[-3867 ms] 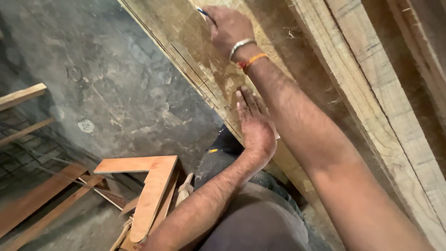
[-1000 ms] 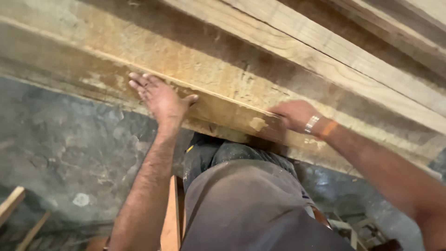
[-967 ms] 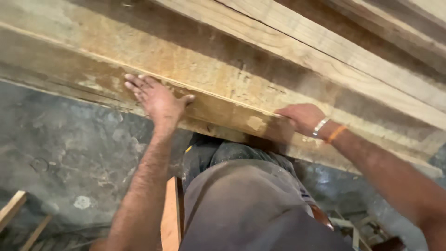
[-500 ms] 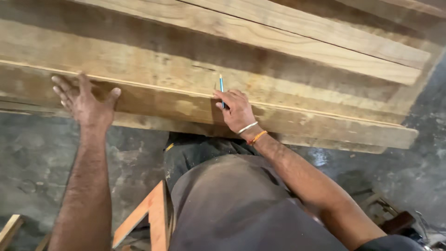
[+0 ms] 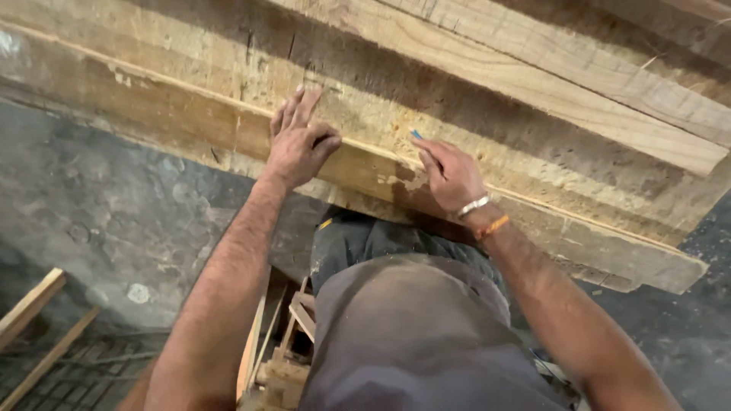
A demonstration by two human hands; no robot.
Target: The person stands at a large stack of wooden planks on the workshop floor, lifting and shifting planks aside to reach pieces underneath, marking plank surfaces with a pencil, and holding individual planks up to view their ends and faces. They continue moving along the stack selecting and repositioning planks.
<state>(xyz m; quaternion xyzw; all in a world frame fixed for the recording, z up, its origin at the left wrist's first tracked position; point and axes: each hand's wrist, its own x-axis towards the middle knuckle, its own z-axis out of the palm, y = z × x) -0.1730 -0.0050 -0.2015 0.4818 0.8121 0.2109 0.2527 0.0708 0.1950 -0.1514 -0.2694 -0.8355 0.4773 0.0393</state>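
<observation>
Planks (image 5: 533, 84) of rough wood fill the far side, the nearest plank (image 5: 190, 122) running left to right. Left hand (image 5: 298, 141) lies flat and open on it. Right hand (image 5: 451, 173), just right, pinches a blue pencil (image 5: 416, 135) against the wood.

We are in a wood workshop. Big rough planks (image 5: 472, 84) lie stacked in front of us, loose wood strips (image 5: 30, 304) lie about, and the grey floor (image 5: 114, 221) is dusty.
</observation>
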